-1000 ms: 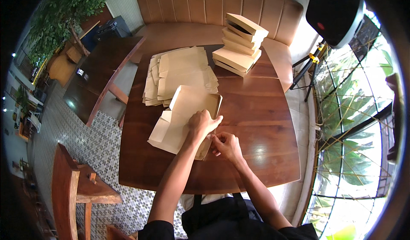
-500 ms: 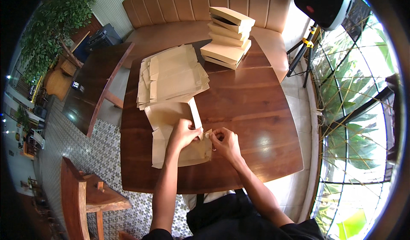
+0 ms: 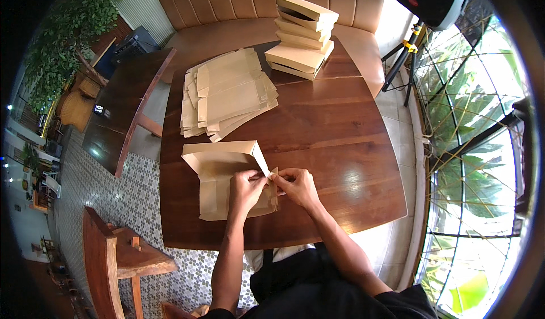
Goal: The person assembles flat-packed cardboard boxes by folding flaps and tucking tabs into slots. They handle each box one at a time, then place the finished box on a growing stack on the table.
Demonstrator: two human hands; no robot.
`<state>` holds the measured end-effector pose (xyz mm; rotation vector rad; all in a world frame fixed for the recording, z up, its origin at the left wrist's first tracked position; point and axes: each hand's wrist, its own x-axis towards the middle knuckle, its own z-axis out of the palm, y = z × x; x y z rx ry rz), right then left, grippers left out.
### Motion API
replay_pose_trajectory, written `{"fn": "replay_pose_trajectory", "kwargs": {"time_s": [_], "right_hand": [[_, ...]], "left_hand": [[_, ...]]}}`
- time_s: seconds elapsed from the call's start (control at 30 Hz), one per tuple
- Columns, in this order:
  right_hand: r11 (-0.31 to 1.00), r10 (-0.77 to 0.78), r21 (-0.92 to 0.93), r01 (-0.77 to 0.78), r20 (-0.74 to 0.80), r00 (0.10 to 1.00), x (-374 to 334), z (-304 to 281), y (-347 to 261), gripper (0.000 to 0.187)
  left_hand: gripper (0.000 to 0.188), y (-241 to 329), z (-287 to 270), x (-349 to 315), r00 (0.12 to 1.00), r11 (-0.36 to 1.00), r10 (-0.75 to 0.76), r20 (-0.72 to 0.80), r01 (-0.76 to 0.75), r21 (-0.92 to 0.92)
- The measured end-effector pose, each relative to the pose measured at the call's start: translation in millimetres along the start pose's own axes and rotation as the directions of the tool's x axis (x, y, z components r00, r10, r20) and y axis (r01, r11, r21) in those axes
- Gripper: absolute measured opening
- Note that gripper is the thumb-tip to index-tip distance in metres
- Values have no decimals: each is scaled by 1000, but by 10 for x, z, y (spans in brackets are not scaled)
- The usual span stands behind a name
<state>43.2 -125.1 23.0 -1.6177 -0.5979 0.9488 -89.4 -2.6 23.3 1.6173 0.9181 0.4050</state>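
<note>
A partly folded brown cardboard box [image 3: 218, 166] stands on the dark wooden table [image 3: 335, 148], its far walls raised and its near panel lying flat. My left hand [image 3: 246, 189] is closed on the box's right side wall near the corner. Right beside it, my right hand [image 3: 295, 185] pinches a small flap at that same corner. The fingertips of both hands nearly meet there. Beyond the box lies a pile of flat, unfolded cardboard blanks [image 3: 230, 92]. At the table's far right rises a stack of folded boxes [image 3: 301, 38].
A brown padded bench [image 3: 227, 32] runs along the table's far side. To the left are a second dark table [image 3: 125, 103] and a wooden chair [image 3: 102, 256]. A black tripod stand [image 3: 406, 58] stands at the far right, by the window grille [image 3: 465, 148].
My right hand has moved left to meet the left hand at the box corner. The box's far wall now stands more upright, apart from the flat blanks.
</note>
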Motion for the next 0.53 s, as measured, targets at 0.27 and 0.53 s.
{"fn": "replay_pose_trajectory", "kwargs": {"time_s": [0.27,0.53], "right_hand": [[996,-44,-83,43,-12,999,43,-1,17,31],[993,-47,-110,45,-16,999,86,-22,90,29]], "left_hand": [[17,-16,-54,15,998,999,5,69,-1,-54],[20,-83,-82,2,989,955,-48,141,87,-283]]}}
